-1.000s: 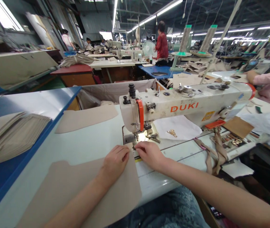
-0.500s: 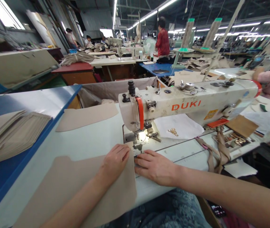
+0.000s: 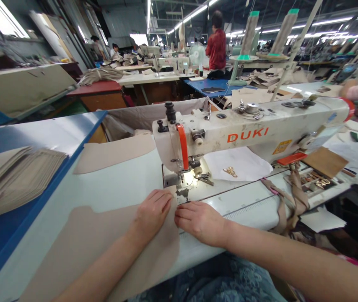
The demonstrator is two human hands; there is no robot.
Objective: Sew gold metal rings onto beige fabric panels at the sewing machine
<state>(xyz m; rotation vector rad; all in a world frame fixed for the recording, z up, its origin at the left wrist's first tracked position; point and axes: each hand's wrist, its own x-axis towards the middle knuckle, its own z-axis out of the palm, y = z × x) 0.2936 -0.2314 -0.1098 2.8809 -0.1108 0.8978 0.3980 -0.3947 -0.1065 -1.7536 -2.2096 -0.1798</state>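
In front of the sewing machine (image 3: 248,134), the right hand (image 3: 202,222) has drawn back to the beige panel (image 3: 81,243), opposite the left hand (image 3: 154,212); fingers together, grips unclear, probably steadying it.

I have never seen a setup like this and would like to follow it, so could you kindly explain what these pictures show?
You are looking from a camera worn on a person's head, pointing forward and down, so the two bare forearms reaching in are the wearer's own. There is no robot here.

The white machine marked DUKI is a sewing machine, standing on a pale table. The left hand rests on a beige panel, near its narrow tip, just short of the lit needle area. The right hand is at the panel's right edge; whether either hand grips it is hard to tell.

Another panel lies farther back, and a white sheet under the machine's arm bears small gold-coloured pieces.
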